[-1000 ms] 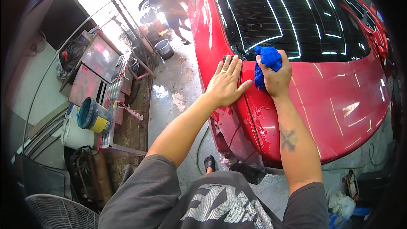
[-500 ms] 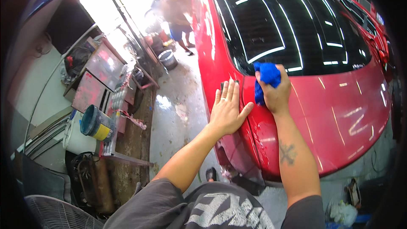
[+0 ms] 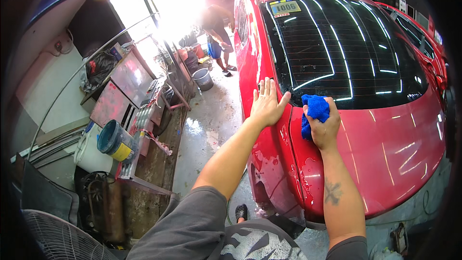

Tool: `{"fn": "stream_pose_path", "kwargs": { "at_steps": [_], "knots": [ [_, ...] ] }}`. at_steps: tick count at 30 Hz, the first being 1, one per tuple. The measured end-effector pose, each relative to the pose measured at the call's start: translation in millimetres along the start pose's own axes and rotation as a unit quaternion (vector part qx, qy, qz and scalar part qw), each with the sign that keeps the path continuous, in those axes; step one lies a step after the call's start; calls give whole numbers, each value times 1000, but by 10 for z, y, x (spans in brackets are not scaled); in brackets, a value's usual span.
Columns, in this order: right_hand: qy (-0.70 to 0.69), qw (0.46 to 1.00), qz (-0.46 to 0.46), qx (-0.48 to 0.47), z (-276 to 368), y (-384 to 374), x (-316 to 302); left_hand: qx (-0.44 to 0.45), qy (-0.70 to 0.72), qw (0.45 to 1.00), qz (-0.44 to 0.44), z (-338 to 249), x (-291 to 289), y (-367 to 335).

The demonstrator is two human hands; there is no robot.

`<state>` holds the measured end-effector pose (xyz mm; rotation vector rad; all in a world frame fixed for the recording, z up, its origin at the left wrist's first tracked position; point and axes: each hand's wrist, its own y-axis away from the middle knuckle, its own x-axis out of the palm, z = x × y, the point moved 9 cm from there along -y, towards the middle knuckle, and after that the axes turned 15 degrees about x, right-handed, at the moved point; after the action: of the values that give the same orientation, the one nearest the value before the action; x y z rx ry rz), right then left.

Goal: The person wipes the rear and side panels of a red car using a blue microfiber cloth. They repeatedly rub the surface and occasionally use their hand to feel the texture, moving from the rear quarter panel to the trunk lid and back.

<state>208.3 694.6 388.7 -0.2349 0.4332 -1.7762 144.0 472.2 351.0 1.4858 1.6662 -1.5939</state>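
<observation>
My left hand lies flat on the red rear side panel of a car, fingers stretched out. Something small and dark shows at its fingers; I cannot make out what it is. In my right hand is a bunched blue cloth, gripped just below the rear window over the red trunk lid. Water drops and wet streaks show on the panel beneath my right forearm and along the seam beside it.
Left stands a metal bench with a dark paint-stained bucket and a white bucket beside it. A fan is at lower left. Another person bends beside the car's far end, near a grey bucket. The floor looks wet.
My left hand has slid farther forward along the side panel. My right hand still grips the blue cloth near the window's lower corner. The view has shifted, showing more of the roof.
</observation>
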Motion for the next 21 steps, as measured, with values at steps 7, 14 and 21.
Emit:
{"fn": "stream_pose_path", "kwargs": {
  "at_steps": [7, 14, 21],
  "knots": [
    [1, 1000, -1, 22, -75, -42, -147, 68, -25, 991, 110, -499, 271, 747],
    [20, 1000, 8, 14, -30, -9, -43, 41, -13, 998, 42, -136, 233, 262],
    [37, 999, 9, 10, -96, -30, -11, 45, 2, 997, 58, 42, 178, -128]
  ]
}}
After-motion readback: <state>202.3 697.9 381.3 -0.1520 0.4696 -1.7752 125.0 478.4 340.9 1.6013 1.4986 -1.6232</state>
